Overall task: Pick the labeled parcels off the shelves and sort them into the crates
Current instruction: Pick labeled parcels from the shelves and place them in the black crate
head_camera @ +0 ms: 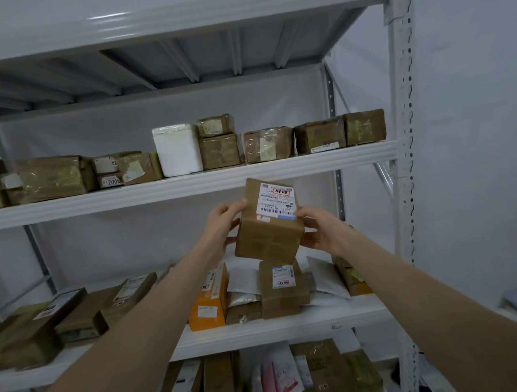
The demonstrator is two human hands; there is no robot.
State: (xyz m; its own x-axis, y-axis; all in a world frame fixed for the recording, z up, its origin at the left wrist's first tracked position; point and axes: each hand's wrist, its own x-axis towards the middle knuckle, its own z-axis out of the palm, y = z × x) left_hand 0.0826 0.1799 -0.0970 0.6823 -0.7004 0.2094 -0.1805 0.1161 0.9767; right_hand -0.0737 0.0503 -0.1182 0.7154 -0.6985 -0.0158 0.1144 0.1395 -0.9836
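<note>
- Both my arms are stretched forward and upward. They enter from 7 and 5 o'clock and meet near the centre of view.
- My left hand [223, 227] grips the left side of a brown cardboard parcel [268, 240], with the thumb on the upper face and the fingers curled round the side.
- My right hand [322, 231] grips the right side of the same parcel. The thumb lies at the lower right corner of the label and the fingers are wrapped beneath.
- The parcel is held tilted in front of the gap between two shelves, with its white printed label [277, 202] facing me.
- At 12 o'clock from the parcel is the upper shelf [191, 187], of white metal. It carries a row of taped brown boxes, with a white foam box [177, 149] at 11 o'clock.
- At 6 o'clock, directly under the parcel, a labelled brown box [283, 290] stands on the lower shelf [273, 330]. I cannot tell whether the two touch.
- At 7 o'clock an orange box [210, 300] stands on that shelf, with white mailer bags between it and the brown box.
- At 3 o'clock is a perforated white upright [405, 158], and beyond it a plain pale wall [472, 124].
</note>
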